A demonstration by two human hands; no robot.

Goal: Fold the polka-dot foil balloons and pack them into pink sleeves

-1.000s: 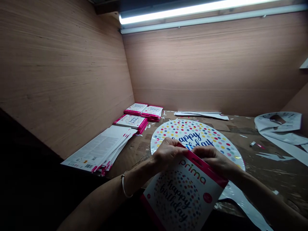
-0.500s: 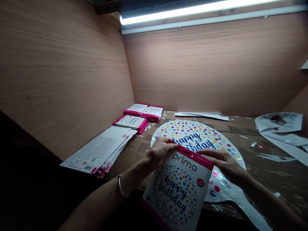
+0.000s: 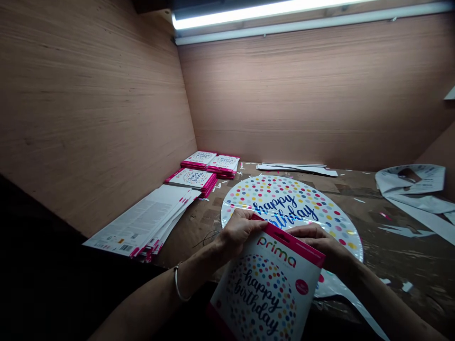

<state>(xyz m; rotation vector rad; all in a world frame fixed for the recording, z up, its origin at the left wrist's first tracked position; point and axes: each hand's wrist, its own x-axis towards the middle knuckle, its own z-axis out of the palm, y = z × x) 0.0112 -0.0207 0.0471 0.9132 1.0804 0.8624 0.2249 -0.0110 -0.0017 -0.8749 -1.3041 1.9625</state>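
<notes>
My left hand [image 3: 240, 229] is closed on the top left corner of a white and pink balloon packet [image 3: 265, 289], thumb in front. The packet is tilted toward me below the table edge and reads "prima" and "happy birthday". My right hand [image 3: 318, 241] is at its top right edge, with fingers bent over and behind the card; their tips are partly hidden. Behind both hands a round, dotted "happy birthday" foil balloon [image 3: 284, 189] lies flat on the table, its pale tail [image 3: 362, 308] hanging toward the front edge.
Stacks of finished-looking packets [image 3: 194, 177] stand at the back left. Nearer me lies a fanned pile of flat packets [image 3: 142, 218], back sides up. White strips [image 3: 298, 168] rest along the rear wall, and crumpled white sheeting [image 3: 412, 182] sits at right. Paper scraps dot the brown table [image 3: 387, 255].
The packet has shifted slightly right and down with my left hand. My right fingers have moved further behind its top edge. The view has turned slightly.
</notes>
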